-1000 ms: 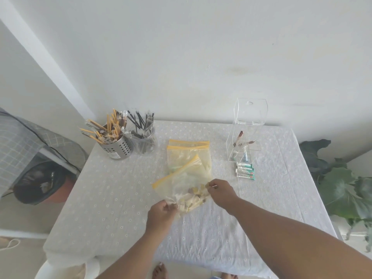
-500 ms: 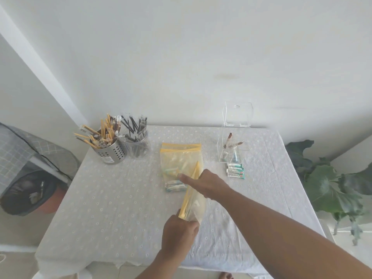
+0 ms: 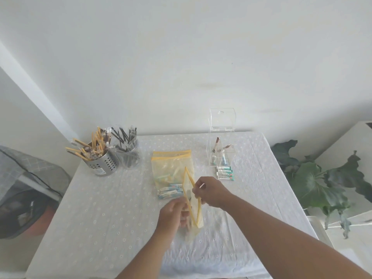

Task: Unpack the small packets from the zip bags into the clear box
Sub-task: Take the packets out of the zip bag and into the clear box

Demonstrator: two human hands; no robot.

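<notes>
A perforated steel cup (image 3: pixel 102 163) of yellow sticks stands far left, touching a clear jar (image 3: pixel 128 156) of dark sticks. A leafy plant (image 3: pixel 320 178) stands right of the table (image 3: pixel 100 208).

Your 2 forearms reach in from 6 o'clock and 4 o'clock, bare to the frame edge, converging just below the middle. Your left hand (image 3: pixel 172 213) is blurred, fingers curled and pointing toward 1 o'clock, gripping the zip bag (image 3: pixel 193 208) at its side. Your right hand (image 3: pixel 211 191) sits at 1 o'clock from the left, fingers pinching the bag's yellow rim.
</notes>
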